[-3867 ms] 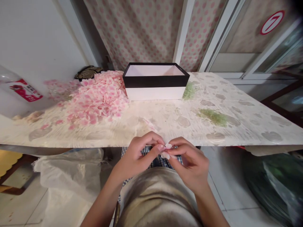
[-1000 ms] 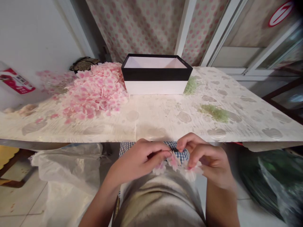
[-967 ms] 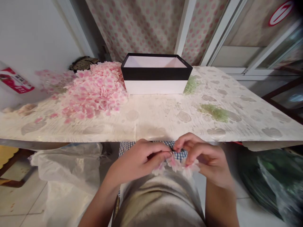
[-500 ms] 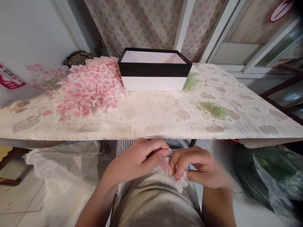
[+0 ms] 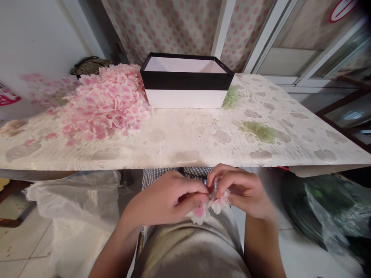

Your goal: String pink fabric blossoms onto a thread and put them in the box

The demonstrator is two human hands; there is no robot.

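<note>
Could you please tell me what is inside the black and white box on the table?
Inside the box, only the pale upper part of the inner walls can be seen. The front wall hides the bottom, so whether anything lies there cannot be told.

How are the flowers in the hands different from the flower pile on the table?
The held flowers are few; the flower pile is a big heap. The held flowers are in the fingers; the flower pile rests on the table. Both have pink and white petals.
</note>
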